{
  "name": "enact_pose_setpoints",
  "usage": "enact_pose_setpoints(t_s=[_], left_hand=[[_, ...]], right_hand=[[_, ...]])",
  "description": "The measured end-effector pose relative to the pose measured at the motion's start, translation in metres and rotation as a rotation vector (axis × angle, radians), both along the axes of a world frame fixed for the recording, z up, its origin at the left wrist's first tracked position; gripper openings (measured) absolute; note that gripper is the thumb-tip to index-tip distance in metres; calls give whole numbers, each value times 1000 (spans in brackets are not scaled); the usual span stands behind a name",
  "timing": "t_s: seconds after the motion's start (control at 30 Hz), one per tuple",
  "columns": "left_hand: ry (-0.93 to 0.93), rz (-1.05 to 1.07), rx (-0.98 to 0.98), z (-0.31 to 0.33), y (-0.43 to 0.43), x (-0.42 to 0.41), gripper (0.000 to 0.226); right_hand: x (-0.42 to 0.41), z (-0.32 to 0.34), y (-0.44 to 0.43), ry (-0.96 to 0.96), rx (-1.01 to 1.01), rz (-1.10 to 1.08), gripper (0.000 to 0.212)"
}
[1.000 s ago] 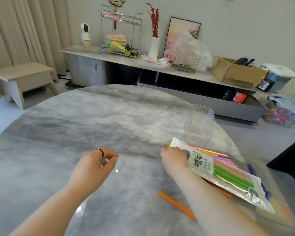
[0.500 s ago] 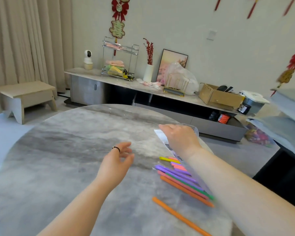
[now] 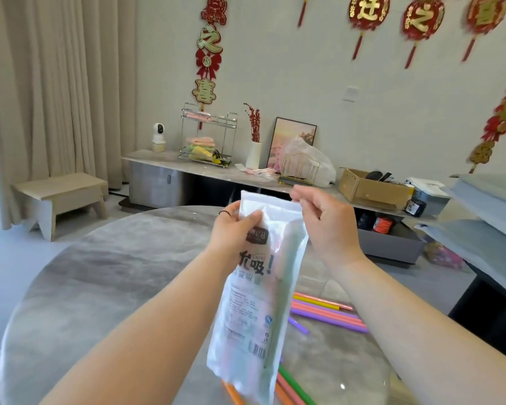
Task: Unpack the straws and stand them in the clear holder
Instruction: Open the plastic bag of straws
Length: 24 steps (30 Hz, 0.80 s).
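the bag (image 3: 257, 287) at centre is thin glossy plastic film, cloudy white with print. the straws (image 3: 327, 314) at lower right look like smooth plastic. the table (image 3: 100, 287) top is polished grey marble-look, with glints. at left, the stool (image 3: 59, 197) is pale matt wood, the curtains (image 3: 41, 83) soft cloth; the rack (image 3: 209, 119) is shiny metal wire.

Bag (image 3: 254, 302) hides some straws (image 3: 327, 318) — others run off the bottom edge.

Grey-marbled table (image 3: 105, 276), multicoloured straws (image 3: 327, 312)
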<state>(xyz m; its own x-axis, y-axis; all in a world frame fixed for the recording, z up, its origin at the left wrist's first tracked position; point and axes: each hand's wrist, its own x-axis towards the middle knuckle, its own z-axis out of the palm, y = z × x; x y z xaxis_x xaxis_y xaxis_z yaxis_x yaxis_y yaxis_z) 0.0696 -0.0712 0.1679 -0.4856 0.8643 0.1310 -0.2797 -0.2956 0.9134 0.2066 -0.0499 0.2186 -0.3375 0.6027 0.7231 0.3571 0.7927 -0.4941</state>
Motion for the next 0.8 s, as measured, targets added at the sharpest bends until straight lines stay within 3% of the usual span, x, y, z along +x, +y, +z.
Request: enact_pose_setpoints(t_s=[0.03,0.07,0.17,0.23,0.3,0.4,0.47,0.6,0.8], left_hand=[[10,-9,4,3,-2,0,7],[36,9,0,4,-4,-1,7],[73,109,-3,5,-9,-12,30],[80,181,-24,-2,-15,-23,34],[84,254,-48,-9,-20,-35,32],[112,343,-74,-21,-28,-45,31],[113,373,-57,-26,-33,-48,28],[131,386,-37,-28,-43,-49,18],[162,406,-3,-29,-62,-46,16]], right_hand=[[1,0,1,36,-42,25,30],[1,-1,2,78,-79,56,33],[5,-23,0,309,-186,88,42],[12,-69,-10,316,-232,-38,43],[19,-129,-29,-9,-286,-130,35],[24,-212,-75,-827,-444,-29,51],[19,-241,-101,-1071,-493,104,63],[-1,-250,-121,-1108,-414,196,60],[-6,-254,-132,-903,-428,254,39]])
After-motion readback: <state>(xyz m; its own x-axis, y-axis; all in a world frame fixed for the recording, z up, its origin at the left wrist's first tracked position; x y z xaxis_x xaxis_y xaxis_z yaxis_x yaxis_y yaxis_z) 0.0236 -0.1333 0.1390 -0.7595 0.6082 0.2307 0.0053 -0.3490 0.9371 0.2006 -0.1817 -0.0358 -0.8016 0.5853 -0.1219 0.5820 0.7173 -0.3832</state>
